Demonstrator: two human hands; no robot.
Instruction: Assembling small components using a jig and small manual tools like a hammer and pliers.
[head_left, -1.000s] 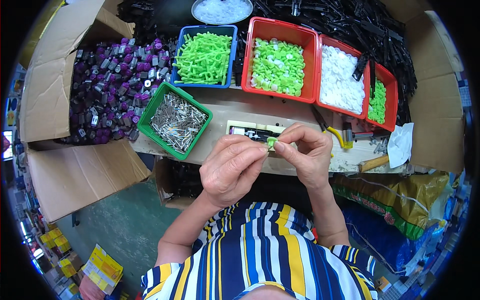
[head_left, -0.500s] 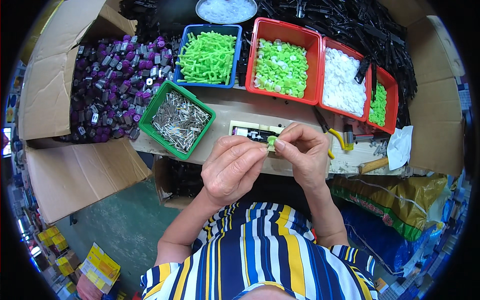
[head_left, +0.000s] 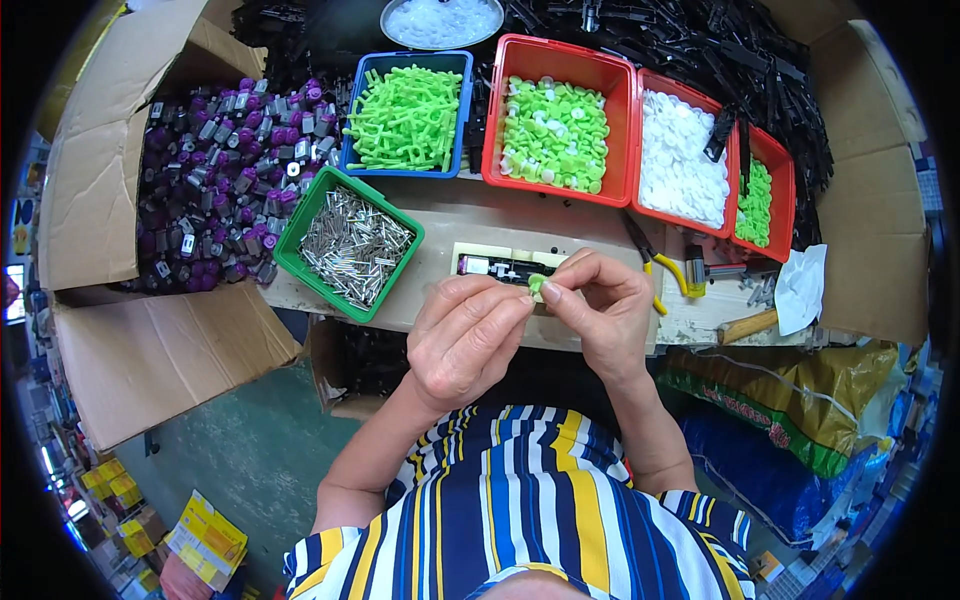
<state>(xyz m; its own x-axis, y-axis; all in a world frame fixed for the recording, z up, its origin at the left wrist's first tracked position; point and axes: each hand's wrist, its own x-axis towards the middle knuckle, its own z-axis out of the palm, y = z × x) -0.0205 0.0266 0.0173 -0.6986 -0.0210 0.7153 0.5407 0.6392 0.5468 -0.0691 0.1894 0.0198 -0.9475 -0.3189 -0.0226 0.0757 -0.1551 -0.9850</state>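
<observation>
My left hand (head_left: 462, 335) and right hand (head_left: 607, 312) pinch one green piece (head_left: 537, 284), unplaced, by the cream holder (head_left: 488, 249) already bearing black parts (head_left: 538, 268).

Striped top (head_left: 520, 490) in navy, white, yellow and blue, short sleeves (head_left: 325, 552), bare forearms (head_left: 372, 458)

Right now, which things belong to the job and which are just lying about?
Seemingly the job:
small green piece at left fingers and right fingers
cream fixture just beyond
green pieces in red bin

Seemingly lying about:
white paper
yellow carton
gold-and-green sack
</observation>
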